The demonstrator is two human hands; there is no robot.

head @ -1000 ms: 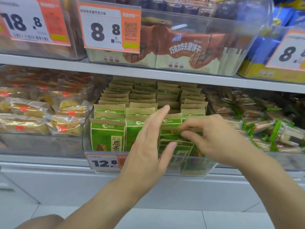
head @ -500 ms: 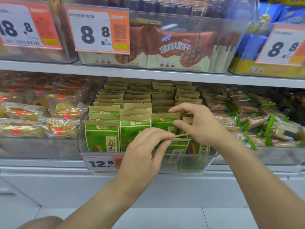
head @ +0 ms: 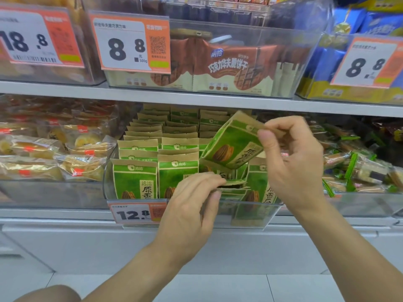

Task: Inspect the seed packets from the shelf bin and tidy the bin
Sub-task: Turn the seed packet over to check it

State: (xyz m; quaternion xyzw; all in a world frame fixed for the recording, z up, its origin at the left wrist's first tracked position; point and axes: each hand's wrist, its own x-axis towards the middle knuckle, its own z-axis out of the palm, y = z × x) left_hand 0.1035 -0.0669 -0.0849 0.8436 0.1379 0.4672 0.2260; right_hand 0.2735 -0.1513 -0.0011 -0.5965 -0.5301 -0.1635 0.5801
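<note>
We are holding a green-and-kraft sunflower seed packet (head: 234,142) in our right hand (head: 294,162), pinching its brown top edge between thumb and curled fingers. The packet is hanging tilted above the front right part of the clear shelf bin (head: 257,211), its printed face turned toward us and its lower corner dipping toward the packets below. Our left hand (head: 192,205) is reaching over the bin's front wall, its fingertips gripping the top of a packet lying flat (head: 234,184) in the gap at the front of the bin. To the left of that gap, the standing seed packets (head: 157,162) are sitting upright in neat rows that are running toward the back of the shelf. One more packet (head: 260,186) is leaning at the bin's right side, just under our right wrist. An orange-and-white price tag reading 12.8 (head: 136,212) is hanging on the bin's front left. On the shelf above, brown chocolate biscuit bags (head: 226,66) are sitting in another clear bin behind an 8.8 price tag (head: 130,42). Wrapped pastries (head: 65,155) are filling the bin to the left, and green-trimmed snack wrappers (head: 357,164) are piling up on the right.
</note>
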